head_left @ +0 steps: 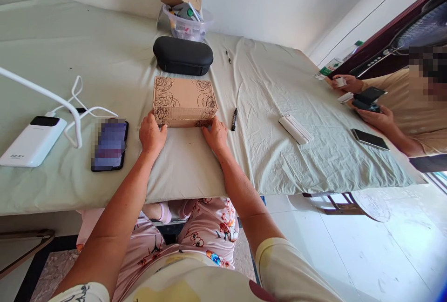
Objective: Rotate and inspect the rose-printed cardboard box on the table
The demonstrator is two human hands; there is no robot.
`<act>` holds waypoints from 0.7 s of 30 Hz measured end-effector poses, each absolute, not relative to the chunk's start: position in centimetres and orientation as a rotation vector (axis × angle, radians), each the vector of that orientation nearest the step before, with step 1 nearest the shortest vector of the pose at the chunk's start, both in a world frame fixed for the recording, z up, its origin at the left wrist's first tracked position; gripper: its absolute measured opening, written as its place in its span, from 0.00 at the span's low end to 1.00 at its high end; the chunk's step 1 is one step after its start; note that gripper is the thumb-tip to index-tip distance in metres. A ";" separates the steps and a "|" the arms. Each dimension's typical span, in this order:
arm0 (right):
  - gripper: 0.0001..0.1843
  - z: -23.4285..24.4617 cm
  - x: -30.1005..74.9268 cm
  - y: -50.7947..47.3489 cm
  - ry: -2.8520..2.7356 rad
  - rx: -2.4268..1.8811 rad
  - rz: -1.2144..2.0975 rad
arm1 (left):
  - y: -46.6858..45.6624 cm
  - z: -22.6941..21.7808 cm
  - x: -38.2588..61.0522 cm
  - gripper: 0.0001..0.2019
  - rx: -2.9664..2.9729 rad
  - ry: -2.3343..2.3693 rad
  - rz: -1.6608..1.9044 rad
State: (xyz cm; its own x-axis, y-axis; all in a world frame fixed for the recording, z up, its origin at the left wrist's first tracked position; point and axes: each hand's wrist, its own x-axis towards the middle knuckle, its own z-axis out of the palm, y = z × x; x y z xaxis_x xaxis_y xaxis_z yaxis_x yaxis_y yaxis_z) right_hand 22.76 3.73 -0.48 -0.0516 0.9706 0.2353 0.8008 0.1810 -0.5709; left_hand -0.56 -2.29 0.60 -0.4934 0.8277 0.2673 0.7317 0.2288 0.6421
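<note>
Your left hand (152, 133) and right hand (216, 133) half-curled, gripping box (184, 93) by near corners; uneven push could skew it into case (183, 55).

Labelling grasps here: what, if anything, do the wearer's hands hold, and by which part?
The scribbled cardboard box, by its two near corners: left hand at the near left corner, right hand at the near right.
</note>
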 end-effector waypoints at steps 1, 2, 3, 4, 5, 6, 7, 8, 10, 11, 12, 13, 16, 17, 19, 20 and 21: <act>0.20 -0.3 22.7 3.6 -1.926 -1.707 0.360 | -2.3 0.5 -0.6 0.27 1.512 2.373 1.092; 0.19 -0.1 22.6 3.4 -1.950 -1.735 0.346 | -2.3 0.5 -0.6 0.26 1.515 2.387 1.074; 0.18 0.0 22.6 3.3 -1.963 -1.748 0.340 | -2.3 0.5 -0.6 0.26 1.517 2.395 1.067; 0.17 0.1 22.6 3.2 -1.969 -1.753 0.338 | -2.2 0.4 -0.6 0.25 1.518 2.396 1.069; 0.17 0.2 22.5 3.2 -1.971 -1.751 0.338 | -2.2 0.4 -0.7 0.25 1.520 2.392 1.078; 0.17 0.2 22.5 3.2 -1.969 -1.747 0.339 | -2.2 0.4 -0.8 0.24 1.522 2.384 1.088; 0.18 0.1 22.5 3.3 -1.964 -1.742 0.340 | -2.1 0.4 -0.9 0.23 1.528 2.375 1.093; 0.18 0.1 22.5 3.3 -1.956 -1.736 0.344 | -2.1 0.4 -1.0 0.22 1.537 2.366 1.091; 0.17 0.0 22.6 3.4 -1.939 -1.718 0.358 | -2.1 0.5 -1.1 0.21 1.552 2.355 1.083; 0.17 0.1 22.6 3.4 -1.932 -1.707 0.368 | -2.1 0.5 -1.1 0.21 1.555 2.351 1.085; 0.17 0.1 22.5 3.4 -1.926 -1.699 0.378 | -2.1 0.6 -1.1 0.21 1.552 2.348 1.093; 0.18 0.1 22.5 3.4 -1.922 -1.693 0.390 | -2.2 0.8 -1.1 0.21 1.544 2.346 1.108; 0.21 0.4 22.4 3.3 -1.907 -1.686 0.424 | -2.4 1.2 -0.8 0.22 1.529 2.338 1.156; 0.23 0.6 22.4 3.3 -1.898 -1.681 0.434 | -2.5 1.3 -0.7 0.23 1.528 2.335 1.168; 0.25 0.7 22.4 3.3 -1.880 -1.656 0.443 | -2.5 1.5 -0.6 0.25 1.532 2.324 1.187; 0.26 0.8 22.3 3.2 -1.873 -1.640 0.442 | -2.6 1.6 -0.5 0.27 1.536 2.315 1.199; 0.27 0.8 22.3 3.2 -1.866 -1.623 0.436 | -2.6 1.6 -0.4 0.29 1.542 2.306 1.215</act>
State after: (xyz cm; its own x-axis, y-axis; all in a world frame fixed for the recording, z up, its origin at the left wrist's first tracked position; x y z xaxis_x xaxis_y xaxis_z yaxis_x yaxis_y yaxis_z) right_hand 22.31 3.19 0.79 -0.0526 0.9706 0.2350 0.7658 0.1903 -0.6142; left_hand -0.36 -2.59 1.60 -0.4765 0.8184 0.3212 0.7276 0.1620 0.6666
